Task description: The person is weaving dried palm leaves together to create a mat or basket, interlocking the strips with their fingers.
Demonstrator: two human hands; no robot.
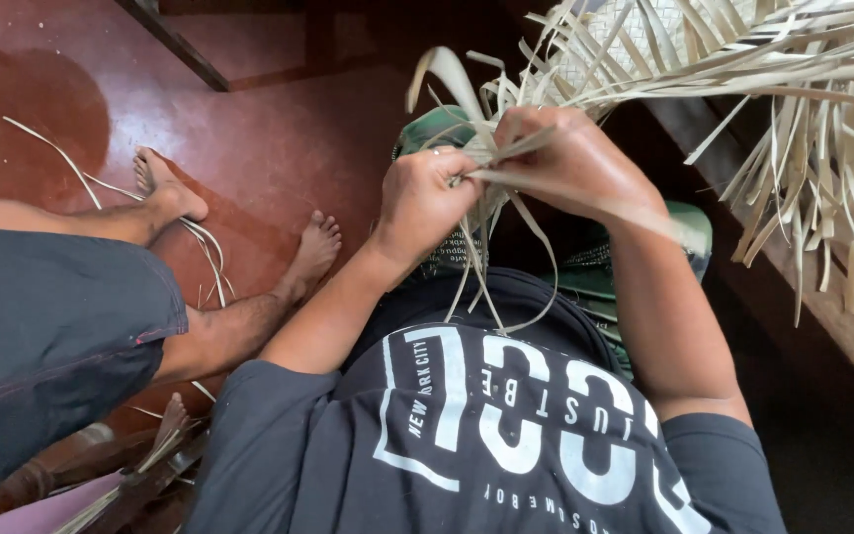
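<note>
While the woven palm-leaf piece (pixel 644 49) is held up in front of the chest, both hands are closed on its loose strips. The fingers of the left hand (pixel 425 203) are curled and pressed together, pinching a small bundle of pale strips (pixel 486 252) at the point where they meet. The fingers of the right hand (pixel 565 163) are likewise folded tight, gripping a flat strip that is drawn across towards the left hand. The two hands are touching at the knuckles. Below the grip, several thin strips hang free against the dark printed shirt (pixel 486 425). The finished weave and its long unworked ends (pixel 822 168) extend up and to the right, over a wooden plank (pixel 842 326).

Several faults may be judged possible from this position. A dry strip could be split or snapped if it is pulled too hard or bent sharply at the pinch. The bundle could be loosened if either grip is relaxed, so that the weave opens. The hanging ends could be tangled with one another, or the wrong strip picked up. A second person's bare feet (pixel 313 252) rest on the red floor (pixel 249 138) near stray strips, well apart from the work.
</note>
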